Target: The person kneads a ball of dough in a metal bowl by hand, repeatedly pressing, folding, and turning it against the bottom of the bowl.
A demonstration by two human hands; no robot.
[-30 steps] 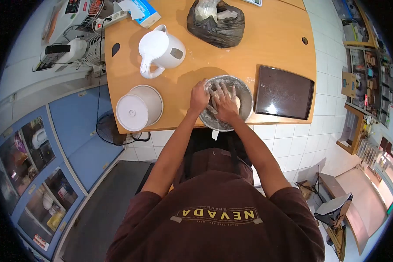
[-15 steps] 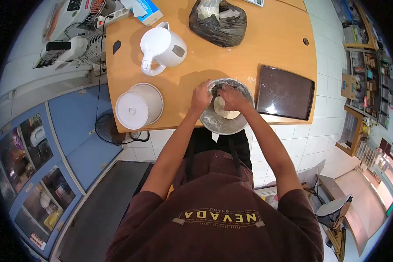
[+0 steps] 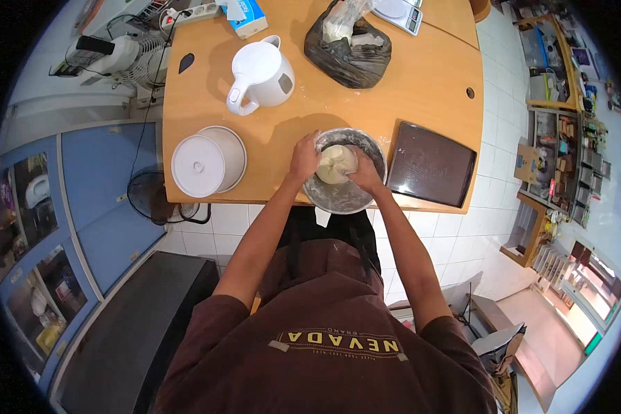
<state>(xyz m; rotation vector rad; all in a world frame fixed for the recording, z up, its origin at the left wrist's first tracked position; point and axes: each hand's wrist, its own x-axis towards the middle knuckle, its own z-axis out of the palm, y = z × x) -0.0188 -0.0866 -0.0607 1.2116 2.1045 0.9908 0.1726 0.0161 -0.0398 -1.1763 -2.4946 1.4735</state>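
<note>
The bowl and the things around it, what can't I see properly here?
Head view: the floor of the bowl under the dough; the dough covers it.
Head view: inside the white container; its lid hides it.
Head view: part of the scale; the top edge cuts it off.
Head view: what the scale's display reads; too small.

Wooden table (image 3: 435, 83): bowl (image 3: 345, 196) at near edge, tray (image 3: 432, 164) beside; canister (image 3: 210, 160), kettle (image 3: 261, 72), black bag (image 3: 354, 67), tissue box (image 3: 248, 21), scale (image 3: 406, 15).
</note>
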